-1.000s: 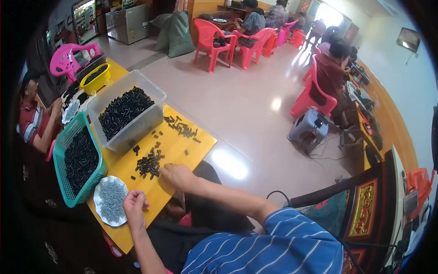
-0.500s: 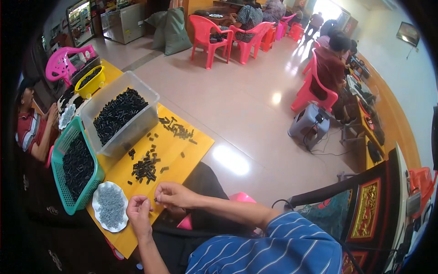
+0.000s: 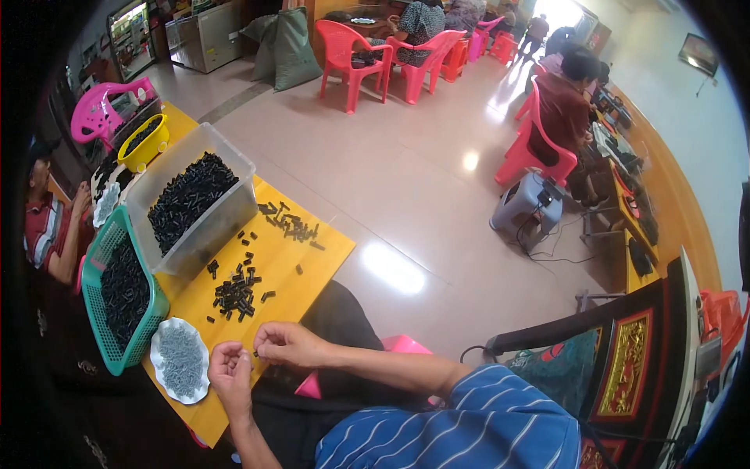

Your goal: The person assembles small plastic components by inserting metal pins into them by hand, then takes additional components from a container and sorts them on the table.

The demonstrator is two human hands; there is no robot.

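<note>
Pinched narrowly in the right hand's (image 3: 289,344) fingertips, above the yellow table's (image 3: 324,247) near edge: 1 small black piece (image 3: 255,354), too small to tell its long axis. Curled just left of that piece: the left hand (image 3: 232,375), fingers narrow; cannot tell whether holding anything. Beyond both hands, to the far side: a pile of black tubes (image 3: 236,295), axes mixed. Just left of the left hand, nearer to it than to the right: a white dish (image 3: 187,399) of grey pins (image 3: 181,359).
</note>
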